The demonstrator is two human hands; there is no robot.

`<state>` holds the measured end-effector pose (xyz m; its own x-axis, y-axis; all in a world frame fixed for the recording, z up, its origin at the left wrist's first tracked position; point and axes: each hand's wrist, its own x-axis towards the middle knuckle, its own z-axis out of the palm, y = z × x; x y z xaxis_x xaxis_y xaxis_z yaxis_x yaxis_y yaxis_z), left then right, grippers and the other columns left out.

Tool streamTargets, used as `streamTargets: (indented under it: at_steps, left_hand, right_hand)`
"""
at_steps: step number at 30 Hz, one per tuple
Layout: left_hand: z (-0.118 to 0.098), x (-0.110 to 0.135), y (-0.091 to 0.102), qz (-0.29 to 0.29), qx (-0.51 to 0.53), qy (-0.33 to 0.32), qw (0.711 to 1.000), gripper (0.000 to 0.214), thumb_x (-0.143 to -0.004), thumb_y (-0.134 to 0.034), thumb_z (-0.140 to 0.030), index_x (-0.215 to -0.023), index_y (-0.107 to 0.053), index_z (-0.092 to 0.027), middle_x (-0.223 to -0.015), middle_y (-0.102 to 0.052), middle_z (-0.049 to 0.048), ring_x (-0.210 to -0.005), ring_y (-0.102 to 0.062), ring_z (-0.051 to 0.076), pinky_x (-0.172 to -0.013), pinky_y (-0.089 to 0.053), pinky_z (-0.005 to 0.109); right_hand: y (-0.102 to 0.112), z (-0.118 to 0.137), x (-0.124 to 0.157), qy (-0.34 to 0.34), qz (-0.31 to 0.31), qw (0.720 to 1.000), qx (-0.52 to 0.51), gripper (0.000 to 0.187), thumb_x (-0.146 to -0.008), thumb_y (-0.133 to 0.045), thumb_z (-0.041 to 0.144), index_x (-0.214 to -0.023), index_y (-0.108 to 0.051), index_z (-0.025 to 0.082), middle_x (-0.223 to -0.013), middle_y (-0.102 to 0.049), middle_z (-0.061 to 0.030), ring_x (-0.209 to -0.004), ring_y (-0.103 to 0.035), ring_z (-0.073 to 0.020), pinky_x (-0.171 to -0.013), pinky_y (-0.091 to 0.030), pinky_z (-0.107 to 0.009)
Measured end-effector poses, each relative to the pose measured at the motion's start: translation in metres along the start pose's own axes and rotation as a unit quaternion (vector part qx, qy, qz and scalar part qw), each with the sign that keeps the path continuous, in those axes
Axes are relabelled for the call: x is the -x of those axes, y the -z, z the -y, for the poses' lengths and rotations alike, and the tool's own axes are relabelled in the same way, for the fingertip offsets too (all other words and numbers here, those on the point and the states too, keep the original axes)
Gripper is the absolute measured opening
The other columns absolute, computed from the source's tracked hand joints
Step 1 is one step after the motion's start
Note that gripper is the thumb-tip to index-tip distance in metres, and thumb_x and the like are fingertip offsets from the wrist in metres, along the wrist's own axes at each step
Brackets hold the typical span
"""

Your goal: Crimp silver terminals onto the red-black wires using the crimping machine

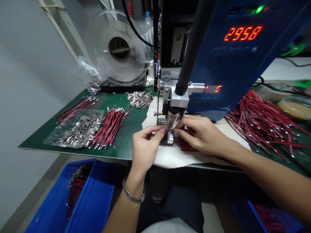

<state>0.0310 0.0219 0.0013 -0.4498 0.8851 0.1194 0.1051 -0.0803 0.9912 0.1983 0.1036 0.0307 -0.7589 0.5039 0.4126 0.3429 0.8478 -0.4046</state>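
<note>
My left hand (pixel 145 145) pinches something small at the base of the press head (pixel 171 120) of a blue crimping machine (pixel 233 58). My right hand (pixel 199 133) pinches from the other side, fingertips meeting the left ones under the head, and it rests over a bundle of short red wires (pixel 186 145). What sits between the fingertips is too small to name. Both hands lie on a white cloth (pixel 170 155) at the table's front edge.
A green mat (pixel 126 129) carries a bundle of red wires with metal ends (pixel 108 127), a bag of metal terminals (pixel 75 129), a loose terminal heap (pixel 140 98) and a clear reel (pixel 119 48). Many red wires (pixel 262 119) lie at the right. Blue bins (pixel 80 197) sit below.
</note>
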Motion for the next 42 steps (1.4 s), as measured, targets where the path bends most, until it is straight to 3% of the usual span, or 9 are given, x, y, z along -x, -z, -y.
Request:
streamTargets:
  at_steps: [21,29,42]
  left_hand:
    - [-0.0008,-0.002,0.0,0.003,-0.005,-0.003,1.0,0.018,-0.074,-0.073,-0.032,-0.083,-0.077,-0.018,-0.081,-0.073,0.0056,-0.074,-0.063,0.016,-0.068,-0.048,0.025]
    - [-0.0001,-0.0016,0.001,0.009,-0.01,-0.007,1.0,0.02,-0.075,-0.071,-0.034,-0.084,-0.076,-0.017,-0.08,-0.072,0.0056,-0.071,-0.061,0.015,-0.065,-0.047,0.023]
    - [-0.0024,-0.0011,-0.0001,0.033,0.01,-0.011,0.999,0.021,-0.077,-0.069,-0.035,-0.082,-0.07,-0.014,-0.079,-0.069,0.0058,-0.072,-0.061,0.015,-0.061,-0.045,0.022]
  right_hand:
    - [0.0002,-0.004,0.0011,0.019,-0.008,1.0,0.014,0.016,-0.09,-0.053,0.023,-0.091,-0.067,0.014,-0.085,-0.067,-0.0069,-0.078,-0.063,-0.017,-0.068,-0.046,-0.027]
    - [0.0001,-0.0037,-0.0009,0.026,-0.017,0.999,0.01,0.016,-0.09,-0.054,0.023,-0.087,-0.066,0.013,-0.081,-0.066,-0.0069,-0.072,-0.061,-0.0154,-0.066,-0.046,-0.027]
    - [0.0019,-0.0072,0.0013,0.052,0.016,0.998,0.001,0.017,-0.09,-0.052,0.022,-0.093,-0.066,0.014,-0.086,-0.066,-0.0081,-0.075,-0.061,-0.0159,-0.068,-0.046,-0.027]
